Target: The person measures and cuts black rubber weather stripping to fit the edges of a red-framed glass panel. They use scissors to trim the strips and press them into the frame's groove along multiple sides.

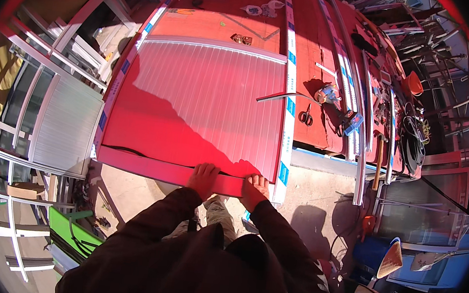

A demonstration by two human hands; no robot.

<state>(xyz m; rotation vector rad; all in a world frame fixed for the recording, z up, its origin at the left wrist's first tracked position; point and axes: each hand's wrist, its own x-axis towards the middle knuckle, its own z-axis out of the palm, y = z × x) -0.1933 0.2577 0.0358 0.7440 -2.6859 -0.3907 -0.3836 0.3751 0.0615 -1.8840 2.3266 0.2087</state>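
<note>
A ribbed, light-coloured panel (212, 87) lies flat on the red-covered workbench, tinted red, with my shadow across its near part. Two long side profiles with blue-and-white protective film flank it, a left profile (117, 80) and a right profile (287, 130). Along its near edge runs a flat bottom rail (147, 164). My left hand (204, 180) wraps over that rail right of its middle, fingers on top. Close to the right profile, my right hand (255, 191) grips the rail's right end. A thin black strip (125, 150) shows in the seam between rail and panel.
Scissors (305, 116), a cordless power tool (353, 123) and a hammer (378, 161) lie to the right, with a curved thin strip (285, 96) reaching over the right profile. Metal frames (65, 123) stand at left. A blue bucket (369, 251) stands lower right.
</note>
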